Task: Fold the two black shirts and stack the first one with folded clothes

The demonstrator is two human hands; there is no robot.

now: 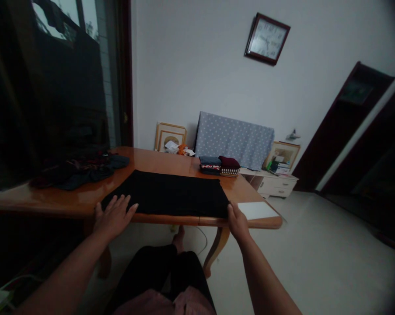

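Observation:
A black piece of cloth [174, 193], perhaps a folded garment, lies flat along the near edge of the wooden table [151, 159]. My left hand [115, 215] rests with spread fingers on its near left corner. At the near right corner, my right hand [237, 221] pinches the cloth's edge between thumb and fingers. Beyond the cloth stand two small stacks of folded clothes: one topped with a blue-grey piece [210, 161], the other with a maroon piece [229, 162].
A heap of dark clothes [85, 173] lies on the table's left side. A white sheet [256, 210] sits near its right corner. Behind are a white cabinet [276, 186] and a dotted grey cloth [233, 138]. My legs are under the near edge.

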